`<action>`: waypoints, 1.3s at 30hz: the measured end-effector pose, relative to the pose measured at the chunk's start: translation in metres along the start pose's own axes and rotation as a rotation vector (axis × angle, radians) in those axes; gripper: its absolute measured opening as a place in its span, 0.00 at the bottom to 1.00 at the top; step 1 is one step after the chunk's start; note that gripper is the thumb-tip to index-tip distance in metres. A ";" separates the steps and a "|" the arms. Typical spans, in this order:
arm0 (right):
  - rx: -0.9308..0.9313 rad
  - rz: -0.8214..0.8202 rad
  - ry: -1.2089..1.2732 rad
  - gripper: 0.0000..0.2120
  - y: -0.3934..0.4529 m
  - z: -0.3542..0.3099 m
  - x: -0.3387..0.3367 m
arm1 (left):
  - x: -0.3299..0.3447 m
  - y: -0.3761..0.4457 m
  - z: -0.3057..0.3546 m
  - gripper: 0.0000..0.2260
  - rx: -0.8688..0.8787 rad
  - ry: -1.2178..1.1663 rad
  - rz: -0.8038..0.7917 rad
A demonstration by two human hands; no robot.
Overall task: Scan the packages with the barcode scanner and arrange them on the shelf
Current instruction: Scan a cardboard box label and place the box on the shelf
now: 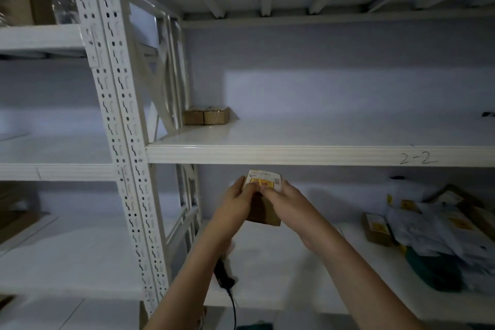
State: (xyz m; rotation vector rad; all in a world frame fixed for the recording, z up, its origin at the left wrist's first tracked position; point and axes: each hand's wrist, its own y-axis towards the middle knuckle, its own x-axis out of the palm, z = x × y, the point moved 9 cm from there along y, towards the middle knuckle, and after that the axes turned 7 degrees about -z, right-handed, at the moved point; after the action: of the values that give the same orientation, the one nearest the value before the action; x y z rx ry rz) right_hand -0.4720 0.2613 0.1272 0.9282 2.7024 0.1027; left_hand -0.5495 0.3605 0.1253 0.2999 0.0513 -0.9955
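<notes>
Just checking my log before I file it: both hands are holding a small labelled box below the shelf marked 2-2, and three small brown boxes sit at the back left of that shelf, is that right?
Not quite: the head view shows two small brown boxes there, not three. The rest holds: the left hand and right hand hold the labelled box below the shelf marked 2-2.

Handwritten "2-2" (419, 159) stands on the front edge of the shelf (294, 154), above and to the right of the hands. The label on the package (263, 181) they hold is too blurred to read.
</notes>
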 end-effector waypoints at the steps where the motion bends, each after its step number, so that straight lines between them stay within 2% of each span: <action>1: -0.023 -0.011 0.006 0.17 -0.004 -0.012 -0.004 | 0.000 -0.002 0.011 0.11 0.020 -0.013 -0.014; 2: -0.044 -0.013 0.012 0.18 -0.005 -0.022 -0.008 | 0.001 -0.004 0.023 0.09 0.048 -0.021 -0.030; 4: -0.082 -0.011 0.009 0.20 -0.005 -0.042 -0.015 | -0.001 -0.003 0.042 0.19 0.078 -0.044 -0.034; 5: -0.099 -0.013 0.006 0.20 -0.004 -0.052 -0.018 | -0.001 0.000 0.051 0.20 0.099 -0.047 -0.043; 7: -0.141 -0.035 -0.003 0.19 0.003 -0.068 -0.023 | 0.000 0.004 0.072 0.11 0.179 -0.038 -0.087; 9: -0.199 -0.081 -0.020 0.17 0.010 -0.082 -0.025 | -0.002 0.011 0.089 0.12 0.240 -0.025 -0.137; 11: -0.256 -0.124 -0.035 0.22 0.021 -0.091 -0.028 | -0.007 0.023 0.102 0.13 0.305 0.013 -0.146; 14: -0.302 -0.062 -0.098 0.31 0.049 -0.097 -0.037 | -0.018 0.048 0.108 0.15 0.347 0.045 -0.127; 16: -0.311 -0.012 -0.155 0.34 0.076 -0.100 -0.042 | -0.028 0.076 0.101 0.21 0.358 0.134 -0.102; 18: -0.310 -0.012 -0.222 0.30 0.105 -0.101 -0.043 | -0.040 0.104 0.096 0.23 0.362 0.285 -0.090; 22: -0.241 -0.023 -0.451 0.29 0.167 -0.096 -0.040 | -0.061 0.162 0.090 0.19 0.398 0.652 -0.112; 25: -0.175 -0.028 -0.604 0.28 0.207 -0.092 -0.036 | -0.080 0.203 0.080 0.18 0.345 0.864 -0.128; 33: 0.007 -0.102 -1.033 0.28 0.297 -0.095 -0.024 | -0.117 0.278 0.078 0.14 0.366 1.120 -0.077; 39: 0.099 -0.213 -1.155 0.24 0.343 -0.087 -0.020 | -0.132 0.321 0.059 0.17 0.277 1.300 -0.157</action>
State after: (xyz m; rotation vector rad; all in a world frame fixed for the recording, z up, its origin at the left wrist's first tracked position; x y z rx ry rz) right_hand -0.2786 0.5222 0.2691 0.4589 1.6937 -0.4681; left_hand -0.3604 0.6151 0.2773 1.1727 1.1337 -0.8143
